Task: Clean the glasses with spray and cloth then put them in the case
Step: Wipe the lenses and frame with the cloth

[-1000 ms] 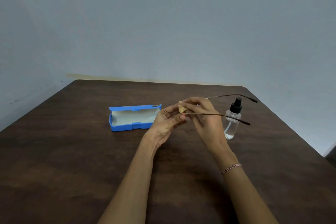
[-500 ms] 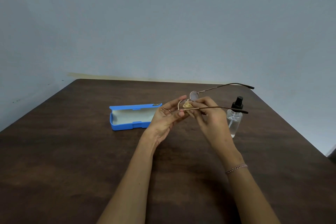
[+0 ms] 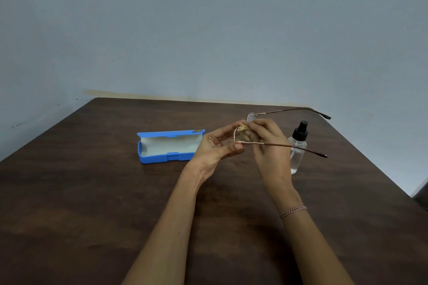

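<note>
Thin metal-framed glasses [image 3: 289,146] are held above the table with both temples unfolded and pointing right. My left hand [image 3: 216,148] pinches the frame at the near hinge. My right hand [image 3: 266,143] presses a small tan cloth [image 3: 244,133] against the near lens; the far lens [image 3: 251,117] shows above my fingers. An open blue glasses case [image 3: 169,147] with a pale lining lies on the table to the left of my hands. A clear spray bottle [image 3: 297,148] with a black pump top stands upright just right of my right hand, partly behind the lower temple.
The dark brown wooden table [image 3: 92,192] runs to a plain grey-blue wall at the back. Its right edge slants close past the spray bottle. A bead bracelet sits on my right wrist.
The glasses have risen and tilted so the far lens now shows above my fingers. My right hand keeps working the cloth on the near lens. Case and bottle have stayed put.
</note>
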Available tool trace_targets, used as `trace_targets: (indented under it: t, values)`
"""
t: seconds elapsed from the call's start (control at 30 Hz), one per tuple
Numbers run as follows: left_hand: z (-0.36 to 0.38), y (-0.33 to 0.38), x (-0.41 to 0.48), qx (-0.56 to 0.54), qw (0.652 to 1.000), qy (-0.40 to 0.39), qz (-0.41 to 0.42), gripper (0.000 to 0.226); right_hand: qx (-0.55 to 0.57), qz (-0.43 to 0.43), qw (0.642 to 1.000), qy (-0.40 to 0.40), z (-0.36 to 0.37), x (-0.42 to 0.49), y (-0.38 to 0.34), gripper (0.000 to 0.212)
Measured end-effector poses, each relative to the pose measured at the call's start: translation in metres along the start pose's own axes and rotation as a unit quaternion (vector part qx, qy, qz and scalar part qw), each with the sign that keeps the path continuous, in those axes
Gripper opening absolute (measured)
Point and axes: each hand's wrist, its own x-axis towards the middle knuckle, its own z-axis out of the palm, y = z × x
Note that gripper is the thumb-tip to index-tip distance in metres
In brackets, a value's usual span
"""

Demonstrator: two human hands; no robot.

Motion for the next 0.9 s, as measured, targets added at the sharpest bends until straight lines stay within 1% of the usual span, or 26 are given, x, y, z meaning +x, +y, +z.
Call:
trace_targets:
  t: [0.1, 0.17, 0.23, 0.3, 0.4, 0.47, 0.53, 0.6, 0.67, 0.8, 0.9]
  values:
    - [-0.003, 0.0, 0.001, -0.014, 1.0, 0.002, 0.018, 0.05, 0.035, -0.011, 0.999, -0.021, 0.0, 0.0, -0.001, 0.027]
    - [-0.007, 0.0, 0.002, -0.02, 0.999, 0.007, 0.026, 0.061, 0.068, -0.026, 0.996, -0.059, 0.0, 0.001, -0.003, 0.027]
    - [-0.011, -0.001, 0.003, -0.024, 0.999, 0.013, 0.034, 0.063, 0.116, -0.002, 0.988, -0.097, -0.003, 0.002, -0.005, 0.024]
    - [-0.011, 0.001, 0.003, -0.021, 0.999, 0.017, 0.041, 0.061, 0.128, 0.026, 0.985, -0.115, -0.006, 0.004, -0.002, 0.024]
    - [-0.008, -0.001, 0.004, -0.014, 0.999, 0.022, 0.04, 0.06, 0.04, 0.027, 0.996, -0.074, -0.006, 0.003, 0.003, 0.029]
    - [-0.006, -0.002, 0.005, -0.008, 0.999, 0.023, 0.037, 0.062, 0.009, 0.015, 0.999, -0.044, -0.002, 0.001, 0.003, 0.031]
    - [-0.006, -0.001, 0.005, -0.011, 0.999, 0.027, 0.042, 0.062, 0.03, 0.003, 0.999, -0.044, 0.001, -0.001, 0.001, 0.03]
    - [-0.009, 0.001, 0.004, -0.018, 0.997, 0.04, 0.055, 0.062, 0.084, -0.007, 0.994, -0.072, 0.0, -0.001, -0.002, 0.028]
    - [-0.012, 0.001, 0.004, -0.024, 0.996, 0.057, 0.066, 0.063, 0.106, -0.01, 0.99, -0.091, -0.001, 0.0, -0.002, 0.027]
    - [-0.008, -0.002, 0.004, -0.007, 0.997, 0.048, 0.059, 0.061, 0.008, -0.004, 0.999, -0.054, -0.002, 0.001, 0.002, 0.021]
    - [-0.006, -0.002, 0.004, -0.01, 0.998, 0.034, 0.057, 0.059, 0.006, -0.018, 0.999, -0.033, 0.0, -0.001, -0.001, 0.023]
